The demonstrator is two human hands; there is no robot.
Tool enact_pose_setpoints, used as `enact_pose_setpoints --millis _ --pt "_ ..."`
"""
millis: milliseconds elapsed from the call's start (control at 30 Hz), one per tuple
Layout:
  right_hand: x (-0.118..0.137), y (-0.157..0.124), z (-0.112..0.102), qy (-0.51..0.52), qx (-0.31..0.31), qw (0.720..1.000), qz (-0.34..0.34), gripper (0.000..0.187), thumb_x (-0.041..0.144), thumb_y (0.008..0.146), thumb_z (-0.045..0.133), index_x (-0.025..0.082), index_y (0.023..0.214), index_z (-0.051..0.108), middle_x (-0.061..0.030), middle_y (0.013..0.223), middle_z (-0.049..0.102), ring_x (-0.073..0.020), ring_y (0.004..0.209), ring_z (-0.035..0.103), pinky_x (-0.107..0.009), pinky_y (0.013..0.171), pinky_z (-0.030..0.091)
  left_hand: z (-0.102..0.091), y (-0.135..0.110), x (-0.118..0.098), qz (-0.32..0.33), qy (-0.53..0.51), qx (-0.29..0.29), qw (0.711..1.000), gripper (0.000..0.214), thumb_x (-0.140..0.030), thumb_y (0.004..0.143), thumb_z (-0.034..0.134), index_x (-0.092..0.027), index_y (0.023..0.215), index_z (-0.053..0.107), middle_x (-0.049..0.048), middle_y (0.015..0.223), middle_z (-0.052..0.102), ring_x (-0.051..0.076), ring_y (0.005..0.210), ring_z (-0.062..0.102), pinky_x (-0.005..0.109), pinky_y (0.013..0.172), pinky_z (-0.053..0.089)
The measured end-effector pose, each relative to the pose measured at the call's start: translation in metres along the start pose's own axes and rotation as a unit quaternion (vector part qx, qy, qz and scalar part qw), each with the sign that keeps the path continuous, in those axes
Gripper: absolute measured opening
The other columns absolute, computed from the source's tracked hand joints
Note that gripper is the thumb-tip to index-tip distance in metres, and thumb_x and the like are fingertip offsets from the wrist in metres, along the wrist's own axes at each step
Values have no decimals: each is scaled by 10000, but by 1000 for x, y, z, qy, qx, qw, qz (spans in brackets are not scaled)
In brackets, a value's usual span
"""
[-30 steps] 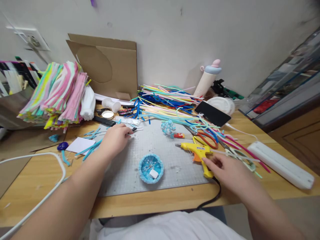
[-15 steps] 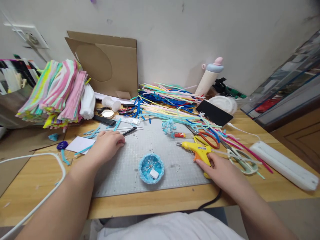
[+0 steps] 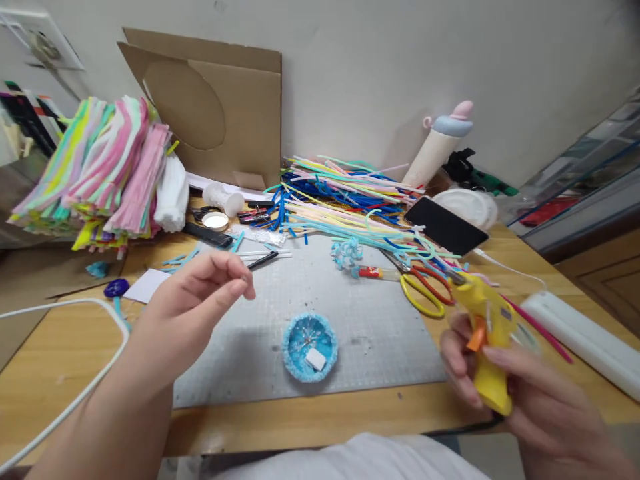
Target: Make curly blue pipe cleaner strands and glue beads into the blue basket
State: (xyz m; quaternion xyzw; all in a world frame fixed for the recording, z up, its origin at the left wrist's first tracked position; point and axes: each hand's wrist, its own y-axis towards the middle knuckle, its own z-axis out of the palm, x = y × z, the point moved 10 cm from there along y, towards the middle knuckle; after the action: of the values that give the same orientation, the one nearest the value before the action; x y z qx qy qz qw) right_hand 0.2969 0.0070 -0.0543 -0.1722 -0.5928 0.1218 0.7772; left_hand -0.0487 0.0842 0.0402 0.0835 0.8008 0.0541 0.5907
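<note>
My right hand (image 3: 520, 380) is wrapped round the handle of a yellow hot glue gun (image 3: 493, 333) with an orange trigger, raised at the right with its nozzle pointing up and left. Over the left part of the grey cutting mat (image 3: 390, 353), my left hand (image 3: 205, 293) is raised with thumb and fingers pinched together. Whatever may be between those fingertips is too small to make out. Between the hands sits a fuzzy light-blue bowl (image 3: 295, 363) with a small white block (image 3: 315, 359) inside.
Pipe cleaners (image 3: 345, 213) lie heaped along the back, and bundled ones (image 3: 115, 167) stand left. Scissors (image 3: 423, 297), a glue stick tube (image 3: 377, 273) and a blue fuzzy piece (image 3: 346, 253) lie on the mat. A phone (image 3: 445, 225) and power strip (image 3: 585, 340) are at right.
My right hand has lifted the glue gun off the table and moved it right, tilting the nozzle upward. My left hand has risen from the mat and turned, its fingers pinched.
</note>
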Motion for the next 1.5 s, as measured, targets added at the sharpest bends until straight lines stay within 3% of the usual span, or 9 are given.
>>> enact_pose_setpoints --millis 200,500,700,900,1067,1167,1233,1367,1500 --pt "-12 4 22 -2 28 1000 4 234 429 712 672 227 819 622 -69 680 679 -171 416 577 -266 388 419 -4 -38 31 -123 41 -44 991 127 -374 698 728 -250 715 703 12 674 725 210 679 675 312 619 557" --pt "-27 -6 46 -97 66 993 9 210 431 714 708 229 767 722 -72 696 713 -202 532 623 -303 499 497 51 -94 70 -302 -113 126 938 329 -520 796 604 -209 704 549 -50 559 432 100 519 381 208 484 341" --pt "-34 -20 51 -230 -6 972 48 334 537 631 727 255 805 770 -65 764 714 -236 699 627 -370 738 543 72 -107 65 -326 -183 168 912 337 -537 838 555 -215 757 502 -67 600 323 100 539 253 213 481 235" --pt "-36 -21 59 -223 18 974 30 355 579 634 710 256 774 762 -34 628 654 -232 662 603 -378 724 525 83 -107 55 -351 -190 175 900 396 -560 718 674 -202 725 507 -61 616 391 98 546 292 225 498 259" --pt "-33 -27 39 -153 31 987 45 354 558 607 758 251 782 741 -82 785 729 -252 705 638 -384 706 527 83 -109 53 -352 -149 183 906 394 -556 707 672 -191 712 522 -58 605 396 110 572 309 240 527 263" --pt "-35 -31 32 -117 89 987 56 399 615 616 725 240 753 744 -130 855 741 -291 734 663 -397 674 528 82 -109 52 -338 -128 184 914 368 -540 742 634 -188 717 528 -49 623 407 121 593 331 253 551 284" --pt "-37 -32 34 -121 120 984 57 482 688 607 685 228 733 754 -136 807 731 -292 716 657 -399 670 521 82 -106 52 -322 -112 180 923 353 -527 761 616 -187 719 533 -42 635 422 126 605 348 257 563 294" --pt "-40 -31 47 -185 83 978 54 446 661 612 711 236 739 758 -93 767 719 -254 724 625 -361 682 498 85 -102 48 -298 -112 159 935 342 -505 789 608 -181 704 539 -37 638 440 119 599 353 249 551 281" --pt "-40 -31 76 -99 113 988 32 486 694 622 685 211 676 688 -28 668 630 -164 587 536 -296 593 448 106 -105 43 -308 -247 177 901 309 -485 826 595 -190 768 525 -66 584 377 93 530 278 236 496 212"
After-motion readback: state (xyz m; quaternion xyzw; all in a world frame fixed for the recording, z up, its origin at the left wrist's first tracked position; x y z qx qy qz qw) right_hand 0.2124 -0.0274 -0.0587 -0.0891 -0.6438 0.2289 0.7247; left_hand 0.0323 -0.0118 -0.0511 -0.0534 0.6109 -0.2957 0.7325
